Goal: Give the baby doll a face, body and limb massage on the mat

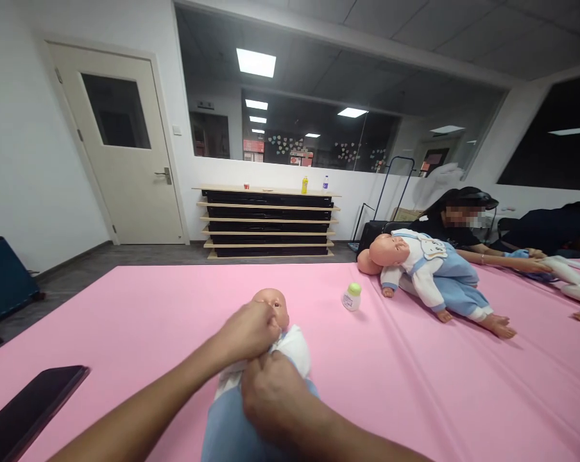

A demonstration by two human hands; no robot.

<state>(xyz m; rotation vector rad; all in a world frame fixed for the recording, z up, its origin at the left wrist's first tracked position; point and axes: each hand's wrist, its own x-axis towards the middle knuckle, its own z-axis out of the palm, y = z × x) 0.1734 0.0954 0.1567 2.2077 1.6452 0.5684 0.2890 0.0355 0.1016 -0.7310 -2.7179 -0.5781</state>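
A baby doll (271,299) lies on its back in front of me, its head pointing away, dressed in a white and light-blue outfit (297,350). My left hand (254,328) is closed in a pinch at the collar, just below the doll's face, and covers its mouth and chin. Lower down, over the chest, my right hand (275,391) is also closed, with its fingers gripping the front of the clothes. The exact bit of cloth between the fingers of either hand is hidden. The doll's blue legs run toward me beneath my forearms.
A small white bottle with a green cap (351,298) stands on the pink table (150,308) beyond the doll. Two more dolls (429,256) lie stacked at right. A black phone (34,407) lies at left. Across the table a person (456,218) handles another doll (571,279).
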